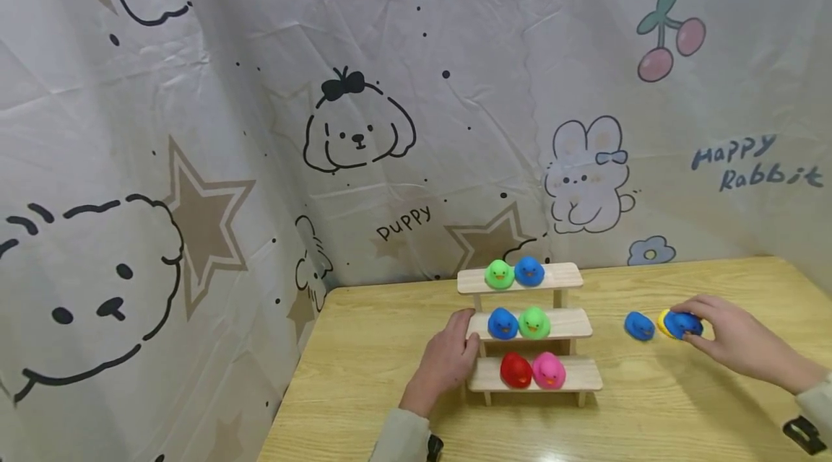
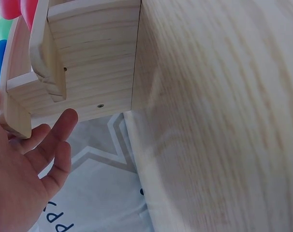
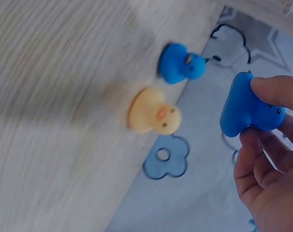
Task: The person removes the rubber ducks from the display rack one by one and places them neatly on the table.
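"Blue, smooth and rounded: the held duck [image 3: 241,104] is pinched between thumb and fingers of the right hand [image 1: 733,336]. My right-wrist feed shows it off the table [image 1: 364,361]; on my head feed it's at three o'clock from the stand [image 1: 581,375]."

"What do you have close to it?"

"A yellow duck [image 3: 149,112] with an orange beak, standing on the table, partly hidden behind the held one in my head view. Past that, at nine o'clock, I have a second blue duck [image 1: 640,326], also on the tabletop."

"And the stand, what does it carry?"

"Three boards, two ducks each. Nearest six o'clock, a red duck [image 1: 516,370] beside a pink duck [image 1: 549,370]. On the middle board, a lower blue duck [image 1: 503,323] and a lower green duck [image 1: 534,323]. Toward twelve, an upper green duck [image 1: 499,274] and an upper blue duck [image 1: 529,271]."

"Where's your left hand?"

"My left hand [image 1: 447,354] is at the stand's nine o'clock, thumb and finger gripping the middle board's end, other fingers bent alongside."

"Materials?"

"Pale planed wood with rounded corners, and a screw head [image 2: 100,106] showing. The table has streaky yellowish grain. At twelve, a creased cloth [image 1: 455,123] printed with stars and animals."
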A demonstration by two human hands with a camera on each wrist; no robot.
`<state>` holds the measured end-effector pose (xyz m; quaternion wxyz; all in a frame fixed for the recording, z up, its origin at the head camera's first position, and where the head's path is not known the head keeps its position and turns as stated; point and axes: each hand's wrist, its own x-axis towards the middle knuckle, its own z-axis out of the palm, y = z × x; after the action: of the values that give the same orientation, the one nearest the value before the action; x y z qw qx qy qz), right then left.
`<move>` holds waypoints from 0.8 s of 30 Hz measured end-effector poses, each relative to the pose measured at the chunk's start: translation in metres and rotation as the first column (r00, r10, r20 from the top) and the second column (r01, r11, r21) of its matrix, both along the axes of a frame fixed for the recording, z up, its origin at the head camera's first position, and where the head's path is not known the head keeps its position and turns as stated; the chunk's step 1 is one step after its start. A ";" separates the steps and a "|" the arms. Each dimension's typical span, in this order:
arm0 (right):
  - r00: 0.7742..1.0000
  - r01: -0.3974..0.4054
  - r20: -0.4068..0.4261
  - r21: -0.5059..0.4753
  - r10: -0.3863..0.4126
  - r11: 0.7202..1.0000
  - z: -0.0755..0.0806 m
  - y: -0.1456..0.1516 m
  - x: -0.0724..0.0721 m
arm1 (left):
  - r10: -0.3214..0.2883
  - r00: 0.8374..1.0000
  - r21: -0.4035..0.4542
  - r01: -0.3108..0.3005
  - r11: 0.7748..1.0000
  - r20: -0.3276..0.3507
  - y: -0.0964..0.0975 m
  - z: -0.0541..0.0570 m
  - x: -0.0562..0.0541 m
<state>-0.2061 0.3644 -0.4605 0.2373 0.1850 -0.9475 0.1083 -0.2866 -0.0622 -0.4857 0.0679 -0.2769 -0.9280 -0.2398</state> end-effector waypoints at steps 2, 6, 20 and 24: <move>1.000 0.018 0.013 -0.004 -0.018 1.000 -0.003 0.006 -0.002 | 0.000 1.000 0.001 0.000 1.000 -0.005 0.000 -0.001 0.000; 0.997 0.049 0.054 -0.012 -0.049 0.999 -0.008 0.016 -0.004 | -0.004 1.000 0.001 0.004 1.000 -0.026 0.000 -0.002 0.000; 0.959 0.178 0.231 -0.036 -0.165 0.983 -0.017 0.049 -0.014 | -0.009 0.999 0.013 0.009 1.000 -0.037 0.001 -0.001 -0.001; 0.958 0.190 0.226 -0.047 -0.174 0.981 -0.020 0.056 -0.016 | -0.006 0.999 0.014 0.007 1.000 -0.034 0.001 -0.002 0.000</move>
<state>-0.2220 0.4201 -0.4808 0.1458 0.0756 -0.9767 0.1383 -0.2868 -0.0614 -0.4875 0.0850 -0.2835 -0.9241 -0.2417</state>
